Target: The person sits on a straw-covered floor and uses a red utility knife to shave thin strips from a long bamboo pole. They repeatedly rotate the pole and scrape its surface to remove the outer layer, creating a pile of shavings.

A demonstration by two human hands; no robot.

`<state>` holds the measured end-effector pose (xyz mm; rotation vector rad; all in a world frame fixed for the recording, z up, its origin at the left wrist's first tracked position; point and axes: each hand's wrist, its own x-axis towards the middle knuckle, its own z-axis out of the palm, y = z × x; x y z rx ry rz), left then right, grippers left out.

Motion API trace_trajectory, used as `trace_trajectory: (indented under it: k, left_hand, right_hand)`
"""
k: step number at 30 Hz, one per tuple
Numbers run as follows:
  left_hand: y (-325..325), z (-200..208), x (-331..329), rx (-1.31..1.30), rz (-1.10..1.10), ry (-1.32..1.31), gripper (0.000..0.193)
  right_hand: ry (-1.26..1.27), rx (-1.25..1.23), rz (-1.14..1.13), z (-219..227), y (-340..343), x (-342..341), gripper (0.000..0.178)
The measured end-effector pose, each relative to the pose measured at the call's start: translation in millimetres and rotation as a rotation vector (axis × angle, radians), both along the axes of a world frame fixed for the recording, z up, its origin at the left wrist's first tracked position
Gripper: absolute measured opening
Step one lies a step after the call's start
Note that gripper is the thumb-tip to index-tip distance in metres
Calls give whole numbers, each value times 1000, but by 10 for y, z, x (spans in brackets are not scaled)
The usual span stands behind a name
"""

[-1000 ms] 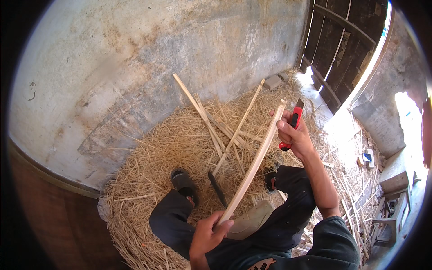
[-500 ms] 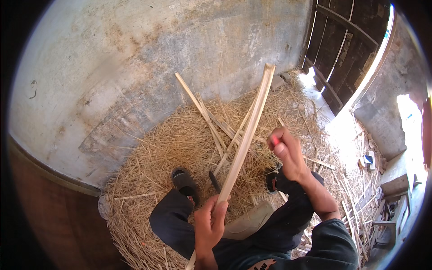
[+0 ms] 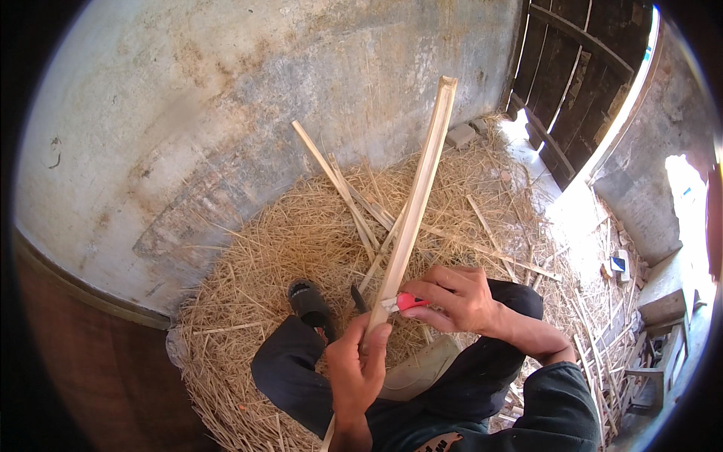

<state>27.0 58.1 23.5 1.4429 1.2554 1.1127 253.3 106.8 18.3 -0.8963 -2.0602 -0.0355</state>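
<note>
My left hand (image 3: 357, 366) is closed round the lower part of a long, pale split bamboo strip (image 3: 419, 203), which slants up and away from me. Just above that grip, my right hand (image 3: 454, 300) holds a red-handled utility knife (image 3: 411, 302). Its blade lies against the strip's right edge. Behind the strip, a dark flat blade-like piece (image 3: 358, 298) shows in part; what it belongs to is hidden.
Thin shavings (image 3: 286, 226) cover the floor around my feet, one in a dark sandal (image 3: 309, 301). More bamboo strips (image 3: 331, 177) lie crossed ahead, near the stained wall (image 3: 301, 83). A dark wooden door (image 3: 565, 83) stands at far right, wooden furniture (image 3: 659, 361) at right.
My right hand has come down and left, bringing the knife from beside the strip onto its edge. The bamboo strip has shifted slightly up and tilted a little more upright.
</note>
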Motion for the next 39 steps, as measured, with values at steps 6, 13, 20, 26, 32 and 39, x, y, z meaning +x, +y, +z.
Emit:
trace_trajectory:
  k: [6, 13, 20, 26, 32, 39]
  left_hand:
    - [-14, 32, 21, 0, 14, 16, 24]
    - [-63, 8, -10, -74, -8, 27, 25]
    - [-88, -12, -35, -95, -10, 18, 26]
    - [-124, -38, -38, -77, 7, 21, 27]
    - [-128, -56, -66, -64, 6, 57, 25]
    - [-279, -182, -181, -107, -41, 180, 26]
  right_hand:
    - [-1, -14, -80, 89, -41, -28, 34]
    - [37, -32, -143, 65, 27, 36, 33]
    - [28, -31, -142, 50, 46, 42, 31]
    - [34, -50, -174, 75, 78, 67, 31]
    - [30, -42, -167, 99, 100, 89, 25]
    - [200, -138, -374, 181, 361, 370, 22]
